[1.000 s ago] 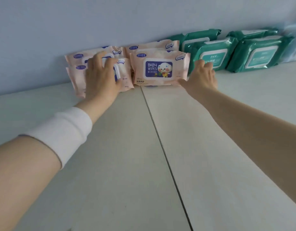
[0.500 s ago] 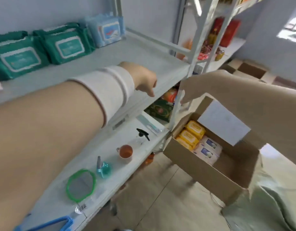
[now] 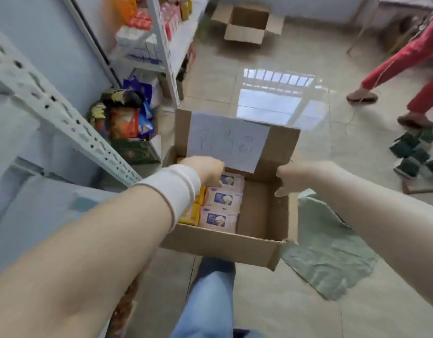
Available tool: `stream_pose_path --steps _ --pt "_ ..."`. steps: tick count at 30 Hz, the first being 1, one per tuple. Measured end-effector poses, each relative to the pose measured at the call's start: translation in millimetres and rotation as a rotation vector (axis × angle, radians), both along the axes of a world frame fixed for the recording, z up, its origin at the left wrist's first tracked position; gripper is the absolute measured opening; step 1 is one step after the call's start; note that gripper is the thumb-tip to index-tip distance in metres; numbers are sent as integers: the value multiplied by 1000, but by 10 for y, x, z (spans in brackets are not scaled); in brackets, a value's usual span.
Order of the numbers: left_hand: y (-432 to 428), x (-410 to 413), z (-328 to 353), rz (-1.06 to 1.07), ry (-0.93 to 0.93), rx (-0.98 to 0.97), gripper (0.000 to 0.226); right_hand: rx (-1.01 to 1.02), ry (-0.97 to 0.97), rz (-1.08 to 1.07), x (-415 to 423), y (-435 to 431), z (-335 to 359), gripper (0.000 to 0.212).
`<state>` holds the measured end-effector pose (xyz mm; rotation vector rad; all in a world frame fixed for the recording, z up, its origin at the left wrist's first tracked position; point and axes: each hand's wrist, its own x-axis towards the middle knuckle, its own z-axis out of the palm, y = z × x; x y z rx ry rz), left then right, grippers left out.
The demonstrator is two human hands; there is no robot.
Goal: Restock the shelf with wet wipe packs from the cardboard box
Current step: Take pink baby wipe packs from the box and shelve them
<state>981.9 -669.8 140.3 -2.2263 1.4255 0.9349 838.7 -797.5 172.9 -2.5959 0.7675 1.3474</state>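
Loads of glossy beige floor tile (image 3: 283, 301) in the head view, with window light bouncing off it. A grey-white perforated metal shelf rack (image 3: 64, 113) runs down the left side against a pale blue wall (image 3: 39, 45), and its low shelves are crammed with colourful snack bags (image 3: 123, 123). The open brown cardboard box (image 3: 222, 245) sits on the floor beside the rack, right in front of a leg in blue jeans (image 3: 210, 301). A crumpled green sheet (image 3: 327, 245) lies just right of it. A white paper sheet (image 3: 227, 142) with blurry writing is stuck on the raised far flap.

Counts:
- Three pink wet wipe packs (image 3: 222, 198) sit in a row down the middle of the box.
- Yellow packs (image 3: 189, 213) lie left of them, half hidden by the arm, so no count there.
- Two boxes in all, the second cardboard box (image 3: 247, 23) being well off by the far wall.
- One other person in red trousers (image 3: 405, 62) is at far right, near a little pile of dark green blocks (image 3: 415, 154).

The left hand (image 3: 205, 170), with a white wristband (image 3: 171, 189) behind it, is down in the box, fingers curled onto the farthest pink pack. It's too blurry to tell if they actually grip it. The right hand (image 3: 296, 176) hangs over the box's right wall, fingers loosely curled, nothing in them.
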Motion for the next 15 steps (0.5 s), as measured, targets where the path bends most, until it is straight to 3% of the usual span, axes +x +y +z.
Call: stream_pose_path --steps 7,11,15 --pt "-349 124 -2061 76 151 191 53 406 65 -490 -253 -206 -2084 86" --pt "-534 229 -3197 173 133 137 69 527 62 -672 -253 19 -3353 98" --pt "-587 323 -3958 116 -8 131 78 644 -55 -797 -65 355 -4196 86"
